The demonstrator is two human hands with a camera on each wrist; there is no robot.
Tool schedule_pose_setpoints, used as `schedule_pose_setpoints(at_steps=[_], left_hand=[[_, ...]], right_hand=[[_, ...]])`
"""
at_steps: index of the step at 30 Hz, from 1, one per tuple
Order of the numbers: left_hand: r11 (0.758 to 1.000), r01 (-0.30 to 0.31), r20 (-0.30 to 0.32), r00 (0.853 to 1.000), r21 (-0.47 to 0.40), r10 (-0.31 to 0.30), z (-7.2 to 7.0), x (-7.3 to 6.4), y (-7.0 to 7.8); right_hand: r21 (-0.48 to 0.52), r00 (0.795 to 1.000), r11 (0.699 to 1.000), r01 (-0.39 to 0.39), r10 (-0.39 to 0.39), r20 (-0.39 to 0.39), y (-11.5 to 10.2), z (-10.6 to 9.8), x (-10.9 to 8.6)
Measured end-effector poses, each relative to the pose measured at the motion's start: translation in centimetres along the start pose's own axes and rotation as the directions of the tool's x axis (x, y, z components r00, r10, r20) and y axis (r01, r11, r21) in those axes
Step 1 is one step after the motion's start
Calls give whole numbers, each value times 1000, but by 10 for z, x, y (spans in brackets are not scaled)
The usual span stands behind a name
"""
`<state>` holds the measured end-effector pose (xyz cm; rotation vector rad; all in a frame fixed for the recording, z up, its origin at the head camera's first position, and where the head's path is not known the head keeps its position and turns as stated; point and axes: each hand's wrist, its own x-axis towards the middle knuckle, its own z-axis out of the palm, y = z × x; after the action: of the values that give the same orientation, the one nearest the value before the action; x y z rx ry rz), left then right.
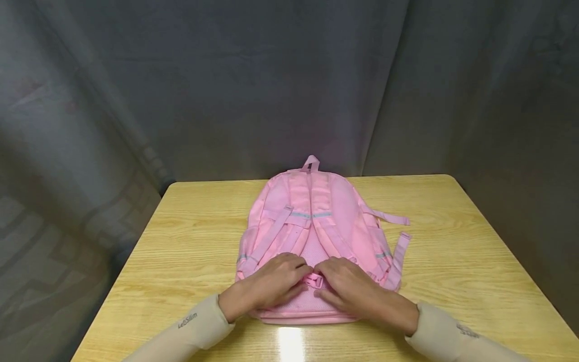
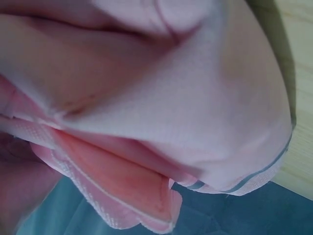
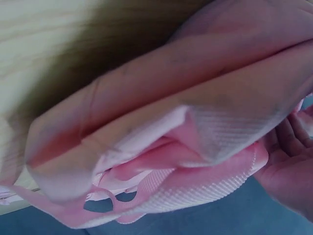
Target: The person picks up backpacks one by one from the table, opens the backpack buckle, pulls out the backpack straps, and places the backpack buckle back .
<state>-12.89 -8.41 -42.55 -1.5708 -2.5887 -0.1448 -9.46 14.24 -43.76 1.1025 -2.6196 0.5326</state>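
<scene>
A pink backpack (image 1: 347,198) lies on the table with its shoulder straps facing up and its top loop toward the curtain. Low on its back panel is a small pink plastic buckle (image 1: 314,280). From the left, my left hand (image 1: 277,279) pinches the buckle's strap end with curled fingers. My right hand (image 1: 348,285) grips the other side, thumb and forefinger at the buckle's edge. In the left wrist view, pink fabric (image 2: 161,103) fills most of the picture. The right wrist view shows the bag's side (image 3: 146,93) and part of my right palm (image 3: 292,169).
Beneath the bag is a wooden table (image 1: 194,226) with rounded far corners. Two loose strap ends (image 1: 399,251) stick out from the bag's right side onto the tabletop. A grey curtain (image 1: 271,85) hangs behind and around the table.
</scene>
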Motion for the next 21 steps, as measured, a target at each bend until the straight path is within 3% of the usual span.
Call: schedule_pose_setpoints(at_steps=[10,15,21], left_hand=[[999,14,-21,1000,-41,-15,1,-1,0],[993,37,-56,997,-110,-44,1,-1,-1],[978,67,-93,992,-198,-87,0,0,-1]], right_hand=[[-69,994,996,62,-68,-87,2,6,1],[-124,984,988,96,-113,-136,2,7,2],[-74,983,994,86,-97,-155,3,2,5]])
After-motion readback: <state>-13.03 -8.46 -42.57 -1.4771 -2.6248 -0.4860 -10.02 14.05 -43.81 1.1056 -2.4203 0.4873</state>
